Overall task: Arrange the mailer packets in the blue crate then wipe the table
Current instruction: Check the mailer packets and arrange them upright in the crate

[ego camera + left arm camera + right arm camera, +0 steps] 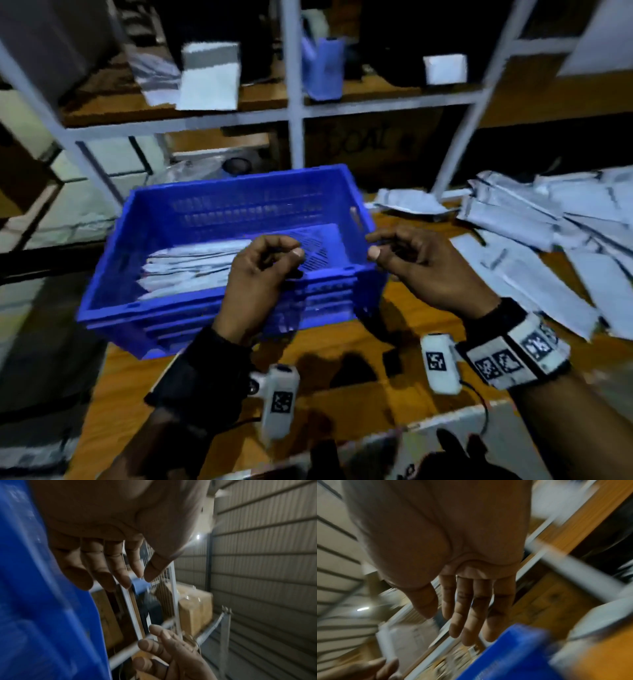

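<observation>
The blue crate point(191, 308) sits on the wooden table point(346, 342), with a stack of white mailer packets point(185, 270) lying in its left half. More white mailer packets point(534, 246) are strewn over the table on the right. My left hand point(274, 257) hovers over the crate's near rim, fingers loosely curled and empty. My right hand point(394, 250) hangs just past the crate's right corner, also loosely curled and holding nothing. In the left wrist view the left hand point(120, 574) shows relaxed fingers beside the crate point(42, 608). In the right wrist view the right hand point(462, 615) has straight fingers above the crate point(508, 655).
A white metal shelf rack point(294, 113) stands behind the table, holding white boxes point(209, 75), a blue bag point(323, 68) and cardboard boxes point(193, 609). The table's near edge point(445, 425) runs below my wrists.
</observation>
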Tool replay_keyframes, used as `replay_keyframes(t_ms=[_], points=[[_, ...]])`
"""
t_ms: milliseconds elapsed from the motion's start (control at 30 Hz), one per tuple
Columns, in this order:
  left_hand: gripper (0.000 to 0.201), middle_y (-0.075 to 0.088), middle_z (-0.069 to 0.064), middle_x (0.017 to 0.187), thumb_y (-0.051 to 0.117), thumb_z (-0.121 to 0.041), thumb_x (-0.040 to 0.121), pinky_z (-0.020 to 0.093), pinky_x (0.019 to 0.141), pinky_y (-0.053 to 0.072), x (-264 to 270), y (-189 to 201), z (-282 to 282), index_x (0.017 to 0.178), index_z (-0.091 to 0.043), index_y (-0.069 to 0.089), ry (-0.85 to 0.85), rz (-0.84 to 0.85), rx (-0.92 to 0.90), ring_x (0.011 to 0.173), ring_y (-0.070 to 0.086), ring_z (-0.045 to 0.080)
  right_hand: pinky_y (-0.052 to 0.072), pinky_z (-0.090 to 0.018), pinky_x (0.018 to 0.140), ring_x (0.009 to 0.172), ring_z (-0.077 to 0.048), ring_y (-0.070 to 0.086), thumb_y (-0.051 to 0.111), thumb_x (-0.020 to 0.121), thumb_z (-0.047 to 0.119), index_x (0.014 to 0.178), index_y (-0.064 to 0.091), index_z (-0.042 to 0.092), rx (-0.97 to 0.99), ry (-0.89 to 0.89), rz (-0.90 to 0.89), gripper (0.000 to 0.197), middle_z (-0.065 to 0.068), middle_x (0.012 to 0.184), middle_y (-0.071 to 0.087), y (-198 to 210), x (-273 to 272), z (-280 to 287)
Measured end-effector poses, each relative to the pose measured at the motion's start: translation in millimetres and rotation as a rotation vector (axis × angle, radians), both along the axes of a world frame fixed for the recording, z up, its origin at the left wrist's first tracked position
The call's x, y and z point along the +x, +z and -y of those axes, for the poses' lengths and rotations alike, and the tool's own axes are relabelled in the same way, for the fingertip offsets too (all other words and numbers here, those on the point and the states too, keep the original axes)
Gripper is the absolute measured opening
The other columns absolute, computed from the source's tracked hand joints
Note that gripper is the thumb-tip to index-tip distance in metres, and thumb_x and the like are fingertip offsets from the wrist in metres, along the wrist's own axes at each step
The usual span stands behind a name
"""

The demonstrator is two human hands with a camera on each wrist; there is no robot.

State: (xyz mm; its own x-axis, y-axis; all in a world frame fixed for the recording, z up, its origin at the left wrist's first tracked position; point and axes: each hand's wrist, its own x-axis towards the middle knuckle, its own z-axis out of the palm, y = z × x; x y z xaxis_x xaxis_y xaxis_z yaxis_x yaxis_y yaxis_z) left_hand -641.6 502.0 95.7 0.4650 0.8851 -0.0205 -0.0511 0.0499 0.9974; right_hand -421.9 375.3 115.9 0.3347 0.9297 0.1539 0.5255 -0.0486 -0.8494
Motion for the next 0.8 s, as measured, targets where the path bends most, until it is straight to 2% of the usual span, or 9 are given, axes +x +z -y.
replay_keyframes(t_ms=[67,200,300,367,433,567,667,733,800], points=[[0.008,0.072,0.001,0.078,0.068,-0.004,0.094,0.027,0.061,0.051,40,-6,46,0.096,-0.012,0.067,-0.091,-0.017,-0.009,0.065,0.064,0.014,0.061,-0.040,0.074,0.086,-0.015,0.075,0.068,0.098,0.035,0.115,0.070,0.030,-0.034,-0.073,-0.033,0.018,0.003,0.094,0.077,-13,31,64],[0.002,0.071,0.008,0.081,0.066,-0.005,0.096,0.028,0.060,0.053,108,-21,138,0.098,-0.006,0.065,-0.302,-0.090,-0.017,0.066,0.065,0.016,0.059,-0.039,0.081,0.093,-0.005,0.073,0.062,0.094,0.052,0.119,0.068,0.036,-0.091,-0.229,-0.107,0.030,0.011,0.102,0.075,-42,80,184],[0.013,0.067,0.027,0.092,0.067,-0.009,0.097,0.034,0.066,0.055,149,-35,188,0.102,0.003,0.064,-0.382,-0.110,-0.045,0.072,0.064,0.026,0.060,-0.041,0.078,0.091,-0.013,0.075,0.068,0.097,0.037,0.111,0.073,0.028,-0.062,-0.387,-0.233,0.018,0.002,0.100,0.077,-57,116,248],[0.012,0.069,0.024,0.093,0.067,-0.010,0.098,0.039,0.070,0.055,172,-43,210,0.102,0.001,0.067,-0.412,-0.128,-0.076,0.075,0.065,0.029,0.061,-0.038,0.076,0.088,-0.017,0.076,0.069,0.098,0.023,0.108,0.075,0.019,-0.034,-0.457,-0.296,0.012,-0.005,0.095,0.078,-63,134,278],[0.010,0.071,0.021,0.096,0.067,-0.012,0.098,0.040,0.073,0.056,193,-50,226,0.101,-0.003,0.069,-0.447,-0.159,-0.093,0.079,0.066,0.031,0.063,-0.036,0.075,0.086,-0.019,0.077,0.068,0.099,0.019,0.110,0.074,0.015,-0.028,-0.489,-0.328,0.013,-0.008,0.095,0.077,-66,148,298],[0.015,0.071,0.022,0.101,0.067,-0.014,0.099,0.037,0.072,0.058,232,-60,234,0.108,-0.001,0.069,-0.469,-0.178,-0.144,0.080,0.067,0.030,0.056,-0.020,0.060,0.078,-0.017,0.077,0.067,0.099,0.013,0.109,0.072,0.007,0.005,-0.523,-0.397,0.013,-0.016,0.095,0.076,-68,174,314],[0.012,0.071,0.022,0.101,0.066,-0.012,0.100,0.038,0.070,0.057,261,-72,226,0.106,-0.002,0.069,-0.444,-0.179,-0.163,0.080,0.068,0.035,0.062,-0.030,0.068,0.082,-0.023,0.078,0.068,0.098,0.013,0.107,0.072,0.009,0.003,-0.509,-0.429,0.011,-0.016,0.093,0.076,-74,196,308],[0.006,0.067,0.025,0.092,0.065,-0.008,0.100,0.044,0.070,0.053,282,-84,217,0.101,-0.002,0.068,-0.424,-0.140,-0.222,0.071,0.064,0.037,0.063,-0.036,0.071,0.082,-0.024,0.079,0.071,0.097,0.015,0.109,0.072,0.011,-0.013,-0.480,-0.413,0.013,-0.012,0.092,0.077,-78,215,298],[0.005,0.058,0.023,0.082,0.065,-0.006,0.098,0.046,0.069,0.044,305,-99,205,0.104,-0.004,0.064,-0.380,-0.109,-0.334,0.060,0.052,0.029,0.060,-0.030,0.067,0.079,-0.017,0.078,0.074,0.095,0.017,0.109,0.072,0.016,-0.045,-0.455,-0.309,0.014,-0.003,0.088,0.078,-84,237,285]])
